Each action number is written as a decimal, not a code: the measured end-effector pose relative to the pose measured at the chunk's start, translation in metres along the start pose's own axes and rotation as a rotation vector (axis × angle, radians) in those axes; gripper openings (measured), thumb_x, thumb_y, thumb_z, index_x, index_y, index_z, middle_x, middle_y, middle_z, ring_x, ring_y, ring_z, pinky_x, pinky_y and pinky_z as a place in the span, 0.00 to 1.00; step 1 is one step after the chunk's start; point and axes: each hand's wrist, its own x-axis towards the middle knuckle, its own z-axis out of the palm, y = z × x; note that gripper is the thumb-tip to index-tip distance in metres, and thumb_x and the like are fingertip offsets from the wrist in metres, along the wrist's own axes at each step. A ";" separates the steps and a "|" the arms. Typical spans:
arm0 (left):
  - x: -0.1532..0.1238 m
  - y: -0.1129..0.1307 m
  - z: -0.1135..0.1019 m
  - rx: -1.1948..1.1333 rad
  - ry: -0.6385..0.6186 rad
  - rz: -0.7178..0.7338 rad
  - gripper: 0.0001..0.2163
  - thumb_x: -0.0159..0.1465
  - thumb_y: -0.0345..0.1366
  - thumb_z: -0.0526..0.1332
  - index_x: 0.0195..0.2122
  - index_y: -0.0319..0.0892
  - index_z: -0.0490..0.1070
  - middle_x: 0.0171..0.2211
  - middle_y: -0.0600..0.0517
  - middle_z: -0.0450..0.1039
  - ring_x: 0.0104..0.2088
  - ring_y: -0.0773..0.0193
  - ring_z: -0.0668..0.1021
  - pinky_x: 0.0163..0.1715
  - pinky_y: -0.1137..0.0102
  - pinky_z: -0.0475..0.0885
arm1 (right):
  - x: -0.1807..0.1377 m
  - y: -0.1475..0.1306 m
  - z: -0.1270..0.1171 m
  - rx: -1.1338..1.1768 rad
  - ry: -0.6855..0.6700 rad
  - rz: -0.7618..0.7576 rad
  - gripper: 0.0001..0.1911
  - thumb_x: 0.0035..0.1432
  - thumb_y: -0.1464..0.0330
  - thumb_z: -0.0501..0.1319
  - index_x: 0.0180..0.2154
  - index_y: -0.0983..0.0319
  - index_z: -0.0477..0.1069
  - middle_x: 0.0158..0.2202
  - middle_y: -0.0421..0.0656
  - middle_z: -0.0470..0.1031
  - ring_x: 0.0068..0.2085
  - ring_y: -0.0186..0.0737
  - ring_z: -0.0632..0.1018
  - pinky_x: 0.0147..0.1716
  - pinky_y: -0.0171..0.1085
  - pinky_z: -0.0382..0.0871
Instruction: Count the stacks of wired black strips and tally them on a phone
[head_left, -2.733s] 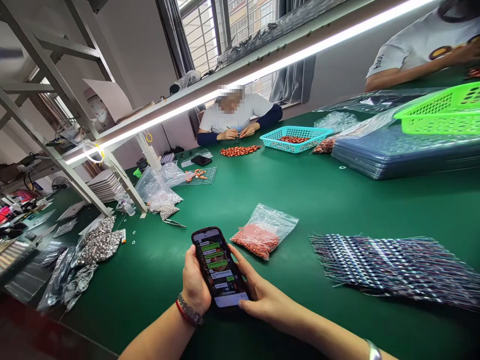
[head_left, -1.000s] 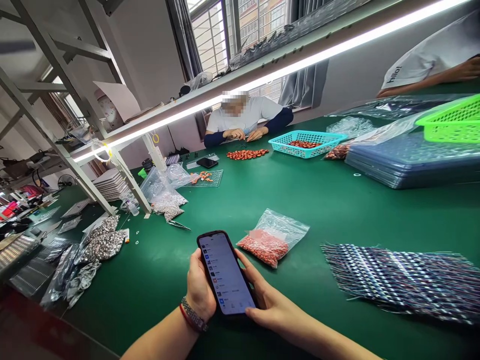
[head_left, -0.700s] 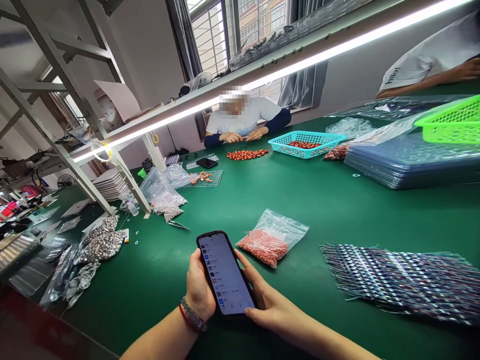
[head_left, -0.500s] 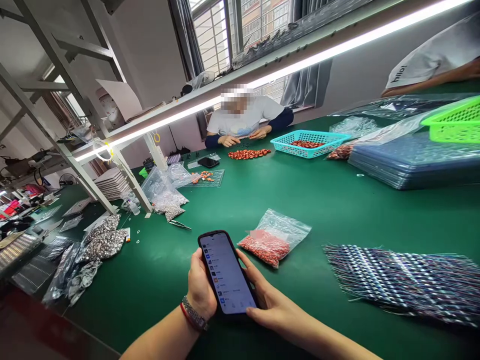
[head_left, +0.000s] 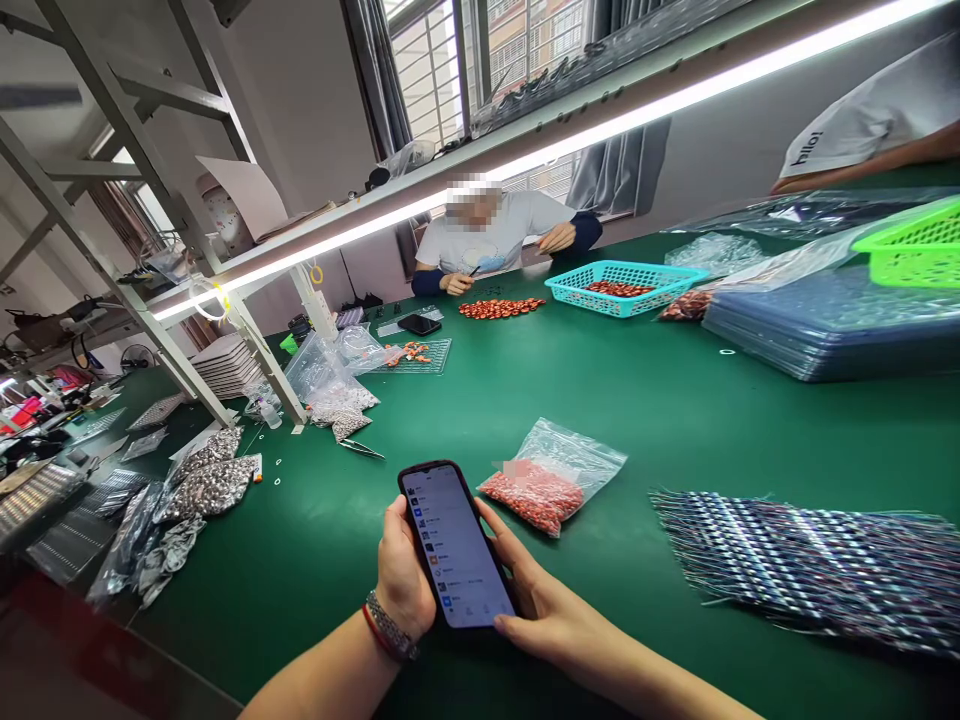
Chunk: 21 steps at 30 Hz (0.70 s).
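Note:
A dark-cased smartphone [head_left: 459,550] with a lit list on its screen is held tilted above the green table. My left hand [head_left: 405,570] grips its left edge, with a watch and a red band on the wrist. Along the right edge, my right hand [head_left: 536,605] is closed on the same phone, its thumb at the lower right corner. Just beyond the phone lies a clear zip bag [head_left: 544,485] of small orange-red pieces. Farther right is a bundle of dark and white braided cords [head_left: 810,560]. The fingers behind the phone are hidden.
Across the green table [head_left: 600,390] a person [head_left: 491,235] sits behind a pile of orange-brown pieces [head_left: 501,308]. A blue basket [head_left: 626,290], stacked clear sheets [head_left: 825,325] and a green basket [head_left: 915,245] are at right. Bags of beads [head_left: 210,475] and tweezers [head_left: 361,450] lie left.
My hands and the phone stay nearly still, and the view shifts slightly. Across the table, the person's hands have moved apart, one rising toward the blue basket.

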 end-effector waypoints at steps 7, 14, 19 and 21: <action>0.001 0.001 -0.001 -0.007 -0.002 0.011 0.19 0.63 0.46 0.51 0.40 0.37 0.74 0.32 0.46 0.77 0.32 0.56 0.78 0.41 0.59 0.71 | 0.000 0.002 -0.001 -0.001 0.000 -0.010 0.59 0.48 0.52 0.69 0.66 0.52 0.28 0.65 0.51 0.48 0.63 0.55 0.57 0.58 0.50 0.56; 0.001 0.000 -0.001 -0.006 0.026 0.006 0.19 0.64 0.46 0.50 0.41 0.36 0.73 0.32 0.45 0.77 0.34 0.56 0.78 0.43 0.59 0.70 | -0.001 0.004 -0.004 -0.003 -0.018 -0.028 0.58 0.50 0.55 0.69 0.66 0.52 0.28 0.66 0.50 0.46 0.63 0.53 0.57 0.59 0.49 0.54; 0.001 0.001 0.001 -0.006 0.012 -0.002 0.19 0.64 0.46 0.49 0.40 0.37 0.74 0.31 0.46 0.77 0.32 0.55 0.78 0.40 0.58 0.71 | -0.001 0.004 -0.003 -0.004 -0.001 -0.009 0.58 0.49 0.55 0.68 0.66 0.51 0.28 0.66 0.50 0.46 0.63 0.54 0.57 0.59 0.50 0.54; 0.001 0.001 0.001 -0.008 0.001 -0.001 0.20 0.64 0.46 0.49 0.40 0.37 0.74 0.31 0.46 0.77 0.32 0.56 0.78 0.41 0.59 0.71 | -0.001 0.004 -0.002 -0.005 0.003 -0.008 0.57 0.49 0.55 0.68 0.66 0.51 0.29 0.66 0.50 0.46 0.63 0.54 0.56 0.59 0.50 0.54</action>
